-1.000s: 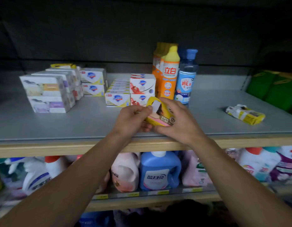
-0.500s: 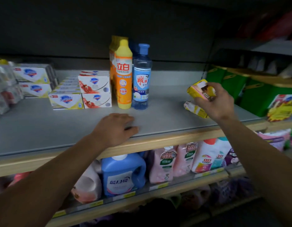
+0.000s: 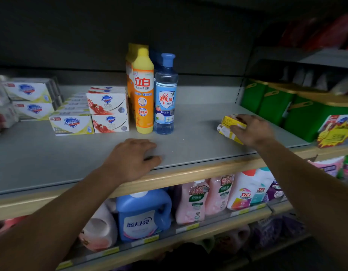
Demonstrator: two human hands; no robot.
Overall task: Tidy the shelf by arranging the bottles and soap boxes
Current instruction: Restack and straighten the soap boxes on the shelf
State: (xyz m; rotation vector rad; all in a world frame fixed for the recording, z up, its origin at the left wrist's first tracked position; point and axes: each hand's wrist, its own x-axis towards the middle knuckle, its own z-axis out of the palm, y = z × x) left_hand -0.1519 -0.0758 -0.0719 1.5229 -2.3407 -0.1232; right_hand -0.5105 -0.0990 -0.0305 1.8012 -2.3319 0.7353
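Up close, we see 2 bare arms reach onto a grey metal shelf (image 3: 52,153) with a pale wooden front edge. Our right hand (image 3: 253,130) curls its fingers over a small yellow soap packet (image 3: 230,120), which sits on top of a second yellow-and-white soap packet (image 3: 226,132) lying on the shelf, toward its right end. We cannot tell whether the upper packet rests its full weight on the lower one. Our left hand (image 3: 134,157) lies palm down near the shelf's front edge, fingers loosely bent and holding nothing.

Behind the left hand, an orange dish-soap bottle with a yellow cap (image 3: 143,94) stands upright, touching a clear blue-capped bottle with a blue label (image 3: 165,98) on its right; more yellow-topped bottles (image 3: 131,53) stand behind the pair. Just left of the orange bottle, 2 white soap boxes with red pomegranate print (image 3: 108,112) sit stacked, and beside them a white-and-yellow soap box with a blue shield logo (image 3: 71,125) heads a row running toward the back. Farther left, 2 more white-and-yellow shield boxes (image 3: 30,100) are stacked.

Green plastic tubs (image 3: 274,106) fill the neighbouring bay at right. On the lower shelf stand a blue detergent jug (image 3: 142,216), pink refill pouches (image 3: 204,198) and a white bottle with a red cap (image 3: 245,190).
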